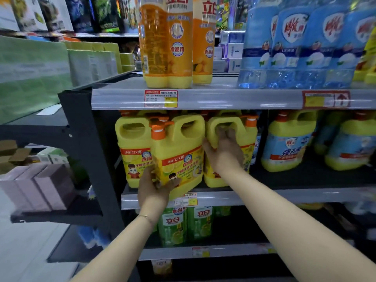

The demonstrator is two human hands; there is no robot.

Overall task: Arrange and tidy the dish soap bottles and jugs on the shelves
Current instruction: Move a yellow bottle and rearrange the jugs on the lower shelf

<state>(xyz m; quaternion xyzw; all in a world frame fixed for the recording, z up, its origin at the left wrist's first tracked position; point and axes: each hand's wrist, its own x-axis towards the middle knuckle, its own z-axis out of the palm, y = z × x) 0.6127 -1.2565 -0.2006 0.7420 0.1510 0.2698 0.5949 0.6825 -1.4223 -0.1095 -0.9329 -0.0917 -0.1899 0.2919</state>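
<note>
- Left hand (155, 189): cupped under the lower front corner of the front yellow plastic handled jug with orange pump cap (178, 157), fingers wrapped on its label. This jug is the landmark; it sits on the grey metal middle shelf (305, 195), its base jutting past the lip.
- Right hand (224, 150): fingers hooked into the handle hole of the matching yellow jug (230, 127) just right of the landmark, closed on the handle.
- Judgement: the landmark is being squared up. Push low and level so the base slides back flush; steady the neighbour so it does not tip.
- Behind-left of the landmark: a third yellow jug (132, 139), touching.
- Further right: blue-labelled yellow jugs (289, 143), apart.
- Above: orange bottles (166, 41).
</note>
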